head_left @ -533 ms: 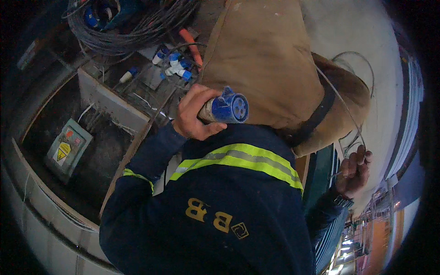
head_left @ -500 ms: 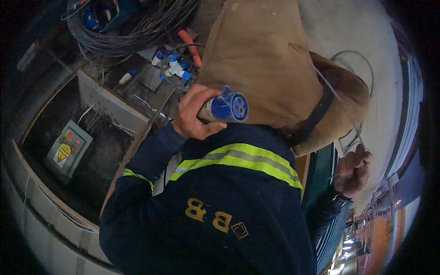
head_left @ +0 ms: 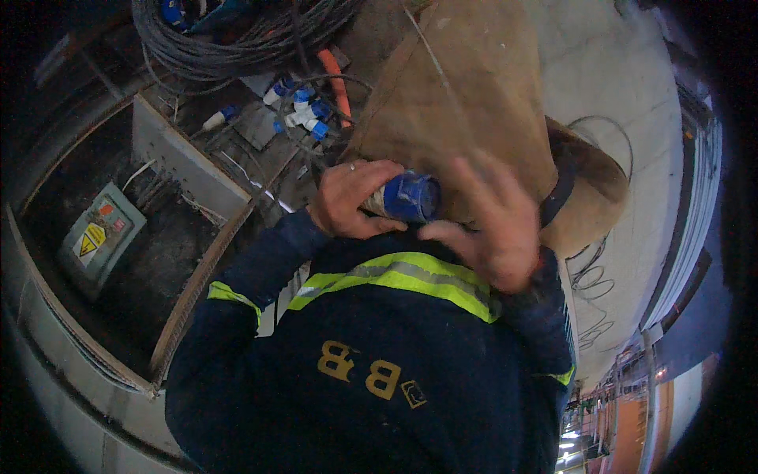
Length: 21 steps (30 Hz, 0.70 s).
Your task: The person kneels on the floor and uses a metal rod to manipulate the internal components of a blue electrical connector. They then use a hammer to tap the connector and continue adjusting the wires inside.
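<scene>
My left hand (head_left: pixel 351 197) is closed round a blue industrial socket connector (head_left: pixel 412 197) with a pale, dirty rear body, held in front of my waist. The connector's front end points right, and its holes do not show from this angle. Just right of it is my right hand (head_left: pixel 501 225), blurred by motion. Its thumb and fingers are apart, with the thumb near the connector's front end. A thin pale wire (head_left: pixel 426 43) slants down over the brown trousers towards the right hand. Whether it touches that hand is too blurred to tell.
Several blue-and-white plugs (head_left: pixel 304 110) lie beyond my left hand, near an orange tube (head_left: pixel 335 83) and a big coil of dark cable (head_left: pixel 245 47). Left stands an open wooden box (head_left: pixel 189 170) holding a grey electrical enclosure (head_left: pixel 103 237). Loose cable loops (head_left: pixel 592 276) lie at right.
My right hand has swung in from the far right to beside the connector. The connector has moved slightly right, and its front face has turned out of sight. The thin wire has shifted left.
</scene>
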### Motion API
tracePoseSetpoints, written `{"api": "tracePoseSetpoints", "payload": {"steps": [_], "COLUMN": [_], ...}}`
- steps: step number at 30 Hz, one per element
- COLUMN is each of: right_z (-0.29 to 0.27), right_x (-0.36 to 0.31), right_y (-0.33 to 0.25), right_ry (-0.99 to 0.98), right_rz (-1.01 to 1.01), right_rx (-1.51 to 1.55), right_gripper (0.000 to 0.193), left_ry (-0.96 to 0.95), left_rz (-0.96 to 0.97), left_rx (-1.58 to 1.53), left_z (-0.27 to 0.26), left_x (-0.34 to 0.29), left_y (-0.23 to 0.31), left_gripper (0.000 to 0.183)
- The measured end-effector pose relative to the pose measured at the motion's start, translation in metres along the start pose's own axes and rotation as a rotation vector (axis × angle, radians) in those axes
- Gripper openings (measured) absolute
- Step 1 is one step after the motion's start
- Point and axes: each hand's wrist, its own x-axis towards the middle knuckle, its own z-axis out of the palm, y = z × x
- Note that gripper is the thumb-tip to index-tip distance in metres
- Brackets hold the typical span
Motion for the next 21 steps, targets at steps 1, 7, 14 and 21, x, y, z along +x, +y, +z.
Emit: {"api": "tracePoseSetpoints", "payload": {"steps": [1, 7, 14, 21], "right_z": [0.018, 0.039, 0.037, 0.031], "right_x": [0.010, 0.019, 0.018, 0.020], "right_y": [-0.001, 0.010, 0.010, 0.012], "right_ry": [-0.038, -0.158, -0.151, -0.237], "right_rz": [-0.038, -0.067, -0.076, -0.088], "right_rx": [0.065, 0.227, 0.240, 0.245], "right_gripper": [0.073, 0.058, 0.062, 0.061], "left_ry": [-0.043, 0.074, 0.081, -0.050], "left_rz": [0.006, 0.040, 0.046, -0.024], "left_rx": [0.009, 0.057, -0.029, -0.018], "left_z": [-0.003, 0.005, -0.004, -0.012], "left_x": [0.000, -0.016, -0.006, 0.006], "left_y": [0.001, -0.004, -0.001, 0.005], "left_gripper": [0.069, 0.062, 0.061, 0.063]}}
